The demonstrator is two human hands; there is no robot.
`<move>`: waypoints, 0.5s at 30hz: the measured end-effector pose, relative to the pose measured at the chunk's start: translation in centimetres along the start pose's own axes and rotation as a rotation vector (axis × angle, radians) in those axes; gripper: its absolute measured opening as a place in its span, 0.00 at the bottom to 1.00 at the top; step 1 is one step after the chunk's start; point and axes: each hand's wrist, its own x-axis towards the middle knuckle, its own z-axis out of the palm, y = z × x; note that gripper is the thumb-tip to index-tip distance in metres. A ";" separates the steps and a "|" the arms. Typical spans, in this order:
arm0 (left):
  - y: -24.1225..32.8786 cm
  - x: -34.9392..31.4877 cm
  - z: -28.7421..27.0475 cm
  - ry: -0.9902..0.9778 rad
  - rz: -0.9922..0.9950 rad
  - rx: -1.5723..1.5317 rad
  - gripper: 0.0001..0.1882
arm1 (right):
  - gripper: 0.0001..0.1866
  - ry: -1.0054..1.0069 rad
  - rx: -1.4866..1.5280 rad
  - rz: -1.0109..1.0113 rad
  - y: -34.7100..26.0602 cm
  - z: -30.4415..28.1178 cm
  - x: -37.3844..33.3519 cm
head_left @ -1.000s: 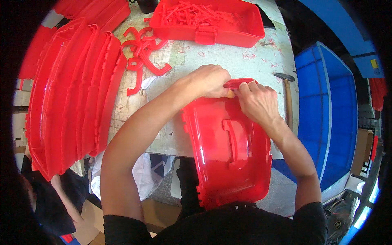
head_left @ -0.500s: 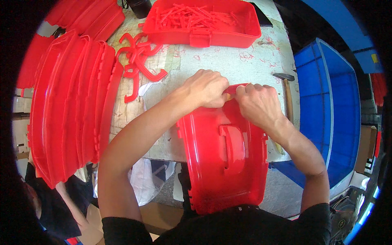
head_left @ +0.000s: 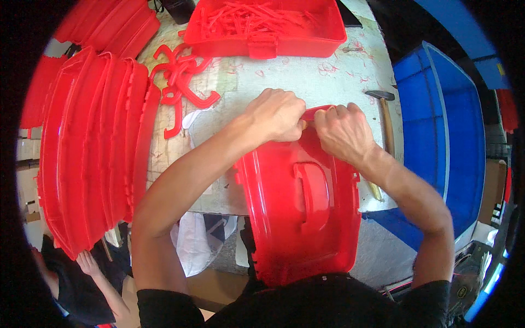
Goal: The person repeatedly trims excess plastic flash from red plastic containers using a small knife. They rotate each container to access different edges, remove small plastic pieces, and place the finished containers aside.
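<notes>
A glossy red plastic toolbox lid [head_left: 279, 218] leans over the near edge of the workbench, its near end against my black shirt. A raised handle [head_left: 313, 197] runs along its middle. My left hand [head_left: 278, 116] is closed on the lid's far rim, knuckles up. Just beside it, my right hand [head_left: 345, 134] pinches the same rim, fingers curled. A small yellowish bit shows between the hands; I cannot tell what it is. Beyond my left hand lie several loose red handles [head_left: 183, 82] in a tangle.
At the back sits a red toolbox base [head_left: 229, 48] holding red strips. A hammer [head_left: 386, 117] lies right, near a blue crate [head_left: 421, 126]. Stacked red shells [head_left: 93, 147] stand left. Another person's hand [head_left: 87, 263] is below that stack.
My right hand has tilted up slightly and its forearm has swung outward; both hands stay on the lid's rim. The other person's hand has come up to the bottom of the left stack.
</notes>
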 end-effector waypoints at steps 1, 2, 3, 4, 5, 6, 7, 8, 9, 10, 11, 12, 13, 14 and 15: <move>0.0 0.0 0.0 0.022 0.011 0.006 0.13 | 0.08 0.031 -0.100 -0.075 0.1 -0.6 0.2; 0.0 -0.1 0.0 0.039 0.021 0.014 0.13 | 0.08 0.027 -0.161 -0.179 0.1 -1.2 0.4; 0.0 -0.1 0.1 0.041 0.026 0.028 0.13 | 0.08 -0.014 -0.234 -0.252 0.0 -1.9 0.7; 0.0 -0.1 0.2 0.062 0.030 0.004 0.12 | 0.09 -0.042 -0.307 -0.332 -0.1 -2.5 0.9; -0.2 -0.2 0.3 0.083 0.025 -0.017 0.12 | 0.09 -0.084 -0.342 -0.420 0.0 -2.9 1.3; -0.2 -0.2 0.5 0.086 0.014 -0.040 0.12 | 0.09 -0.124 -0.343 -0.430 0.2 -3.0 1.7; -0.4 -0.2 0.6 0.095 0.036 -0.026 0.13 | 0.09 -0.137 -0.335 -0.454 0.4 -3.0 1.9; -0.5 -0.1 0.8 0.101 0.033 -0.043 0.13 | 0.09 -0.060 -0.337 -0.476 0.7 -2.7 2.2; -0.6 -0.1 1.0 0.091 0.019 -0.054 0.14 | 0.07 -0.068 -0.268 -0.436 1.1 -2.2 2.2; -0.7 0.0 1.1 0.103 0.003 -0.060 0.15 | 0.07 -0.049 -0.245 -0.376 1.3 -1.6 1.9; -0.7 0.0 1.2 0.127 0.029 -0.043 0.15 | 0.07 0.037 -0.235 -0.304 1.4 -0.9 1.6; -0.7 0.0 1.3 0.099 0.038 -0.048 0.16 | 0.07 0.092 -0.227 -0.226 1.3 -0.1 1.3; -0.7 0.0 1.3 0.088 0.034 -0.033 0.16 | 0.07 0.092 -0.185 -0.196 1.2 0.4 0.8; -0.7 0.0 1.2 0.084 0.044 -0.012 0.16 | 0.07 0.114 -0.167 -0.172 1.1 0.9 0.6; -0.6 0.0 1.1 0.070 0.039 -0.016 0.16 | 0.07 0.108 -0.151 -0.134 1.0 1.0 0.4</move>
